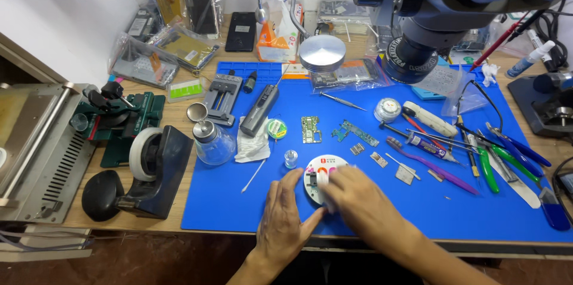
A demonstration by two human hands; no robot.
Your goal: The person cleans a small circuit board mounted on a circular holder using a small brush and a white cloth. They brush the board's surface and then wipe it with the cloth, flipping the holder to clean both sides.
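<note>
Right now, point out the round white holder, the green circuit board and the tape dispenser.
round white holder [322, 168]: head view, top face above the fingers.
green circuit board [310, 129]: head view, board centre.
tape dispenser [156, 173]: head view, black body.

A single head-worn camera looks steeply down from close above a repair bench, facing the far wall; the blue work mat [418, 213] fills mid-frame, a microscope [430, 4] looming at upper right.

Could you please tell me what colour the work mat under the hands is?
The work mat is bright blue, shown clearly in the head view.
</note>
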